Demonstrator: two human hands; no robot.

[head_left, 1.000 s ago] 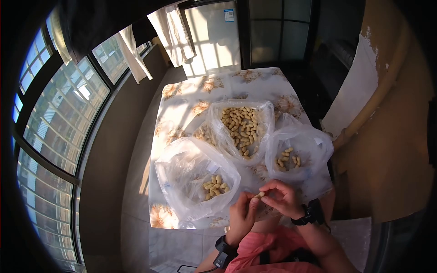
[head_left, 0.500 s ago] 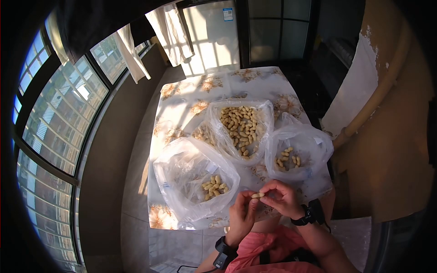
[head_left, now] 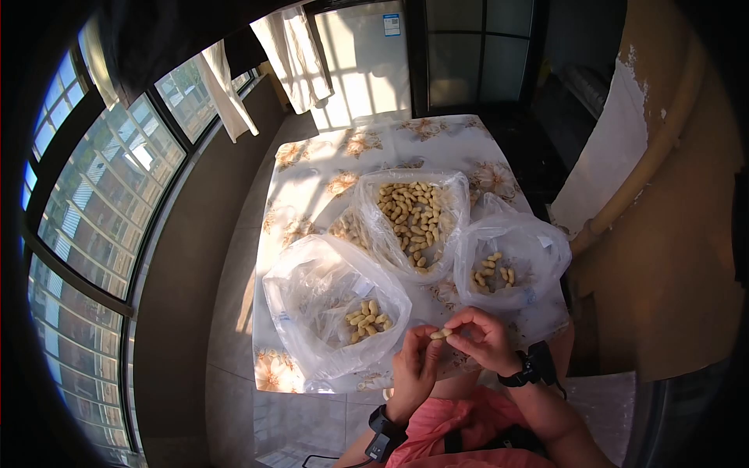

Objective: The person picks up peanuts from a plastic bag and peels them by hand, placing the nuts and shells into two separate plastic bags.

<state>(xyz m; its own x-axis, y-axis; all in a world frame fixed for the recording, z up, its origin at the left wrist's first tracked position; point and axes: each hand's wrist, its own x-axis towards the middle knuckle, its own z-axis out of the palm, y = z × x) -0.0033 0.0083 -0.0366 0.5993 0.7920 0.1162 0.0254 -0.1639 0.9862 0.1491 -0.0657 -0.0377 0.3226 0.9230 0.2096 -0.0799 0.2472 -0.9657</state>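
Between my two hands, near the table's front edge, is a single unshelled peanut (head_left: 441,334). My left hand (head_left: 416,365) pinches one end of it, and the fingertips of my right hand (head_left: 485,343) close on the other end. Left of my hands sits a clear plastic bag (head_left: 292,312) with a small pile of peanuts (head_left: 367,321) in it. A middle bag (head_left: 374,234) farther back holds a large heap of peanuts (head_left: 409,218). To the right, another plastic bag (head_left: 538,257) contains several peanuts (head_left: 488,269).
A floral cloth (head_left: 312,175) covers the table under the bags. Windows (head_left: 109,195) line the left side, and a pale curtain (head_left: 292,58) hangs at the back. On the right stands a brown wall or panel (head_left: 663,273) with a pipe (head_left: 647,175).
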